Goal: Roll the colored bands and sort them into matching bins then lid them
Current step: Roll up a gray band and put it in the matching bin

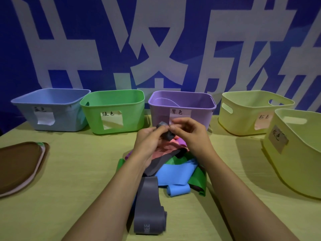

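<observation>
Above the worktop (69,171), before the purple bin (182,108), left hand (147,141) and right hand (189,134) pinch a grey band (165,131), fingers clamped on its rolled end; its length trails toward the person.

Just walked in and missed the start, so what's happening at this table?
A person is rolling a grey band, pinching it between the left hand and right hand above a pile of loose colored bands. Another grey band lies flat nearer the person. Along the back stand open bins: blue, green, purple and two yellow ones. None is lidded yet; stacked lids wait on the left.
</observation>
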### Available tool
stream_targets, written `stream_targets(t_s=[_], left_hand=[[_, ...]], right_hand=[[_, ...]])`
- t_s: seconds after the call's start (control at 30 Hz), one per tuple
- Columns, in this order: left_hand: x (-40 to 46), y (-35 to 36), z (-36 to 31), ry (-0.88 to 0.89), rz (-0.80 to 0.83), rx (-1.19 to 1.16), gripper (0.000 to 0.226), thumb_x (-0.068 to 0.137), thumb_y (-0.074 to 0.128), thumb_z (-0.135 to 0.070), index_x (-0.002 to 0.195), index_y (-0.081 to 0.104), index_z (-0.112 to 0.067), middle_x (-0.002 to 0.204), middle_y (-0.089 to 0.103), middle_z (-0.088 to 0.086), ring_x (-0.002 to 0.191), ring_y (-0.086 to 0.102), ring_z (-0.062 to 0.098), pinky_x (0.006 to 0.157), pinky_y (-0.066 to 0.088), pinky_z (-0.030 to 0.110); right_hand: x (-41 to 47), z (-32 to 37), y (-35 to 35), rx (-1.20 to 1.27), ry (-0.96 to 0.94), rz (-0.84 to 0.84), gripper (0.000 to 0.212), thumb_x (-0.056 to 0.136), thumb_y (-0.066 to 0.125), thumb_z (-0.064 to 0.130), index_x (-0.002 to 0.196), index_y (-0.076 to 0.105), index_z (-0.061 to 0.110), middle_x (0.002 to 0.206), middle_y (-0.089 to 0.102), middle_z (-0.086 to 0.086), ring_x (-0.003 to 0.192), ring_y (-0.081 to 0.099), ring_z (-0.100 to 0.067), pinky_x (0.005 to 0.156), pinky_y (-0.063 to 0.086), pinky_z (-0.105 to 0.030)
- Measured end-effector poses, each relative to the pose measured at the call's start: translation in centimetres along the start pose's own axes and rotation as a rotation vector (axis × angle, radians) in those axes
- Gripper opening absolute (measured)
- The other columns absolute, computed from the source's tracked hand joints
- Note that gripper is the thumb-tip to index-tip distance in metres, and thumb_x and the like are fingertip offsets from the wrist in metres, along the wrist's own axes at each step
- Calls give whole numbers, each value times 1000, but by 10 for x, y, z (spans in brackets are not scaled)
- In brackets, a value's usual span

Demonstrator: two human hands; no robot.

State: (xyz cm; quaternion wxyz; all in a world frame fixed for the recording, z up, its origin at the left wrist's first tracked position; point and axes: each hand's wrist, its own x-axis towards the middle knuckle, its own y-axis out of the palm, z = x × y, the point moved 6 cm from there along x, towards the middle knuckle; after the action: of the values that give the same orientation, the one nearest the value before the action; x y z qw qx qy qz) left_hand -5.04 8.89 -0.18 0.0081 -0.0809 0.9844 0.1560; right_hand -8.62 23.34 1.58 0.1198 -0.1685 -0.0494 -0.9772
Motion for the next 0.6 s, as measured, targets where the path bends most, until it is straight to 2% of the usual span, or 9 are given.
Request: stream_targets(t_s=[0.1,0.23,0.33,0.4,0.5,0.6], left_hand=[[5,-3,-3,64,29,59,16,94,71,-14,103,74,-1,92,77,21,75,76,26,61,59,27],[6,-4,-7,136,111,96,16,92,71,-9,107,74,-4,97,77,16,84,74,21,67,58,25],[8,-6,-7,188,143,139,19,88,77,-12,106,76,-7,103,73,13,90,71,18,73,57,26],[11,-9,-7,209,171,135,29,79,84,-25,104,78,-10,114,67,17,100,68,19,81,57,33],[11,-9,-2,167,186,107,41,77,87,-30,111,77,-11,125,68,23,109,67,26,97,53,45],[6,0,-1,167,140,164,36,86,79,-28,120,71,-21,118,75,6,109,70,19,91,56,32]], right_hand=[[0,-5,0,110,129,29,31,84,78,4,114,71,6,99,77,-11,90,73,-18,86,59,-34],[-9,-8,7,333,380,182,35,89,70,6,125,68,6,113,72,-13,98,70,-21,81,60,-25],[-19,-4,12,419,481,319,29,89,67,10,116,73,6,114,70,-19,106,66,-32,86,62,-31],[-20,-2,12,417,469,355,23,88,65,12,106,79,7,112,71,-20,98,71,-31,87,62,-33],[-16,-8,10,376,417,285,22,84,70,14,101,81,7,107,61,-21,83,52,-23,76,62,-26],[-10,-12,-1,335,360,150,29,77,77,15,103,79,2,97,73,-16,77,61,-20,72,58,-22]])
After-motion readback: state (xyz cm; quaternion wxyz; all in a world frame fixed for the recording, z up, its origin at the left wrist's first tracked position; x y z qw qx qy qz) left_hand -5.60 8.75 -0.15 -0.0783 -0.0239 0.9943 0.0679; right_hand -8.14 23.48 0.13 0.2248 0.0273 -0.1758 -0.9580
